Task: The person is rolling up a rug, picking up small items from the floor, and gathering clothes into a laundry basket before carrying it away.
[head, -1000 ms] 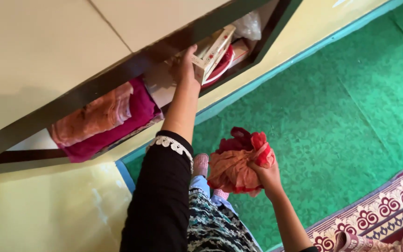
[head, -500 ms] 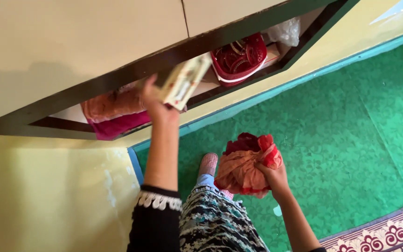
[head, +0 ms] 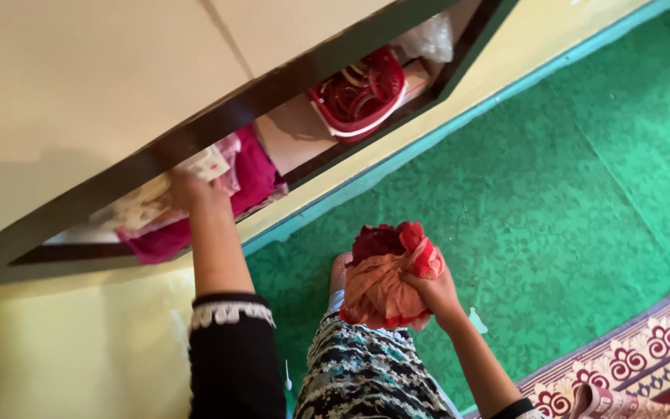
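My left hand (head: 189, 190) reaches into a wall shelf niche and grips a flat cream box with small red marks (head: 149, 200). The box rests on top of a stack of folded pink and magenta cloths (head: 250, 174) at the left of the shelf. My right hand (head: 432, 291) is held low over my lap, closed around a bunched orange and red cloth (head: 385, 279). A black sleeve with white lace trim covers my left forearm.
A red plastic basket with bangles (head: 358, 89) sits at the shelf's right, next to a clear plastic bag (head: 428, 39). The dark shelf frame (head: 219, 120) overhangs. Green carpet (head: 568, 194) covers the floor, and a patterned red rug (head: 645, 349) lies at bottom right.
My left hand drew the cream box from beside the red basket and carried it left onto the pink cloth stack. My right hand kept hold of the bunched cloth.
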